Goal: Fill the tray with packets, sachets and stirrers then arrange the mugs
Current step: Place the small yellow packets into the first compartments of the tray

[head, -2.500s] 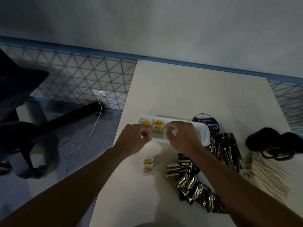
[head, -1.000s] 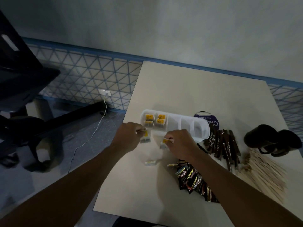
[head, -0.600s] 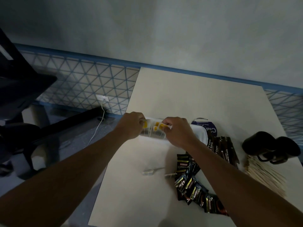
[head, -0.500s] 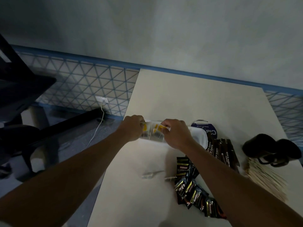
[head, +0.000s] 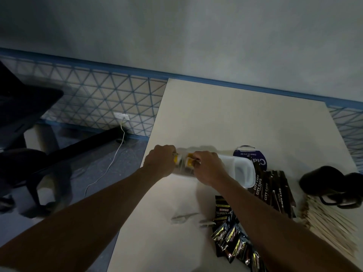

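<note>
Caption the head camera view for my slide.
Left hand and right hand hold yellow sachets at the white tray; coffee packets, stirrers and mugs lie nearby.

Table (head: 235, 118) w/ tray (head: 243, 171), packets (head: 269, 189), stirrers (head: 330, 228), 2 mugs (head: 318, 183)

The left arm (head: 98, 209) rises from the lower left of the frame and the right arm (head: 265, 218) from the lower right, both bare, meeting just below the centre. The left hand (head: 160, 161) lies knuckles-up with its fingers curled, pinching a yellow sachet (head: 175, 158) at the fingertips. The right hand (head: 208, 167) (also back-up, wrist straight) has its fingers curled on a second yellow sachet (head: 189, 161). The hands sit close together, side by side, but do not touch.
</note>
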{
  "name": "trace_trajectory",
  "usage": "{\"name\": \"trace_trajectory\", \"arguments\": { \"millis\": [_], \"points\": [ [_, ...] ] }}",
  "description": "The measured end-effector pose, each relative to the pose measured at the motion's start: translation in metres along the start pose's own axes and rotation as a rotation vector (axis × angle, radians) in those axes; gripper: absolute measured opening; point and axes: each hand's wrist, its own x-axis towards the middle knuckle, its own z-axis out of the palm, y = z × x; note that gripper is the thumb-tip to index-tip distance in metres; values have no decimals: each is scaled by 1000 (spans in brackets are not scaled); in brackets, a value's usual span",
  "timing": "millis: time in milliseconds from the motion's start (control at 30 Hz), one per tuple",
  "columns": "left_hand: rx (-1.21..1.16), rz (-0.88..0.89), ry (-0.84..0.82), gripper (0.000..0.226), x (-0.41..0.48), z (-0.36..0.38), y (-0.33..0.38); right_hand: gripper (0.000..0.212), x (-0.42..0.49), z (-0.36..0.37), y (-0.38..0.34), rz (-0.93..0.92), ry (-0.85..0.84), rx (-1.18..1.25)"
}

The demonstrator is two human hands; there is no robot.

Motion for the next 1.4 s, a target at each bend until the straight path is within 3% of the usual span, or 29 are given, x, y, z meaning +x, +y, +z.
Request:
{"name": "trace_trajectory", "arguments": {
  "millis": [333,567,867,1233,1333,1400],
  "points": [
    [197,-22,71,23,-5,9,3,19,-4,15,2,-75,67,-171],
    [192,-16,119,20,-8,5,6,27,-7,6,2,-100,132,-177],
    [7,50,100,30,-12,5,-6,23,-14,2,6,-94,89,-171],
    [-225,115,30,22,-60,4,-11,16,-56,-15,19,-93,103,-68],
    [-254,163,-54,33,-79,19,-17,17,-74,-14,25,-111,22,-24],
    [-256,172,-141,47,-90,27,-20,28,-86,-13,28,-114,-80,7]
  ]
}}
